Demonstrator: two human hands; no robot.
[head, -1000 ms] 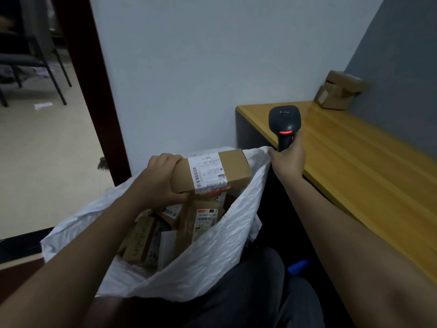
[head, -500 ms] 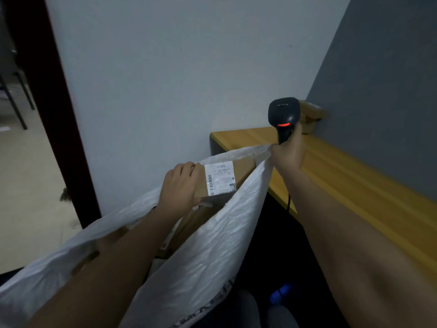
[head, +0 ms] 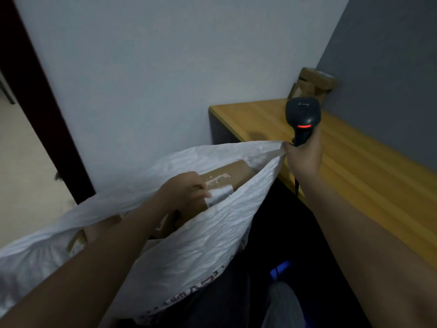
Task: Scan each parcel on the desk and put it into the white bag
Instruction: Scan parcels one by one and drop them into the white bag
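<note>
My left hand point(head: 186, 189) grips a parcel point(head: 227, 178) inside the bag point(head: 201, 245), the bag's near wall hiding its lower half. My right hand point(head: 303, 157) clutches the scanner point(head: 302, 119) and pinches the bag's rim. More parcels point(head: 312, 85) sit in the table point(head: 354, 166) corner.

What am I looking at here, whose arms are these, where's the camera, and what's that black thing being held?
There is no machine: a person wears a camera on the head, looking down at their own arms. The left hand grips a brown parcel and lowers it into the white bag. The right hand holds a black barcode scanner with a red light, and also pinches the bag's edge to keep it open. On the wooden desk, brown cardboard parcels sit in the far corner.
</note>
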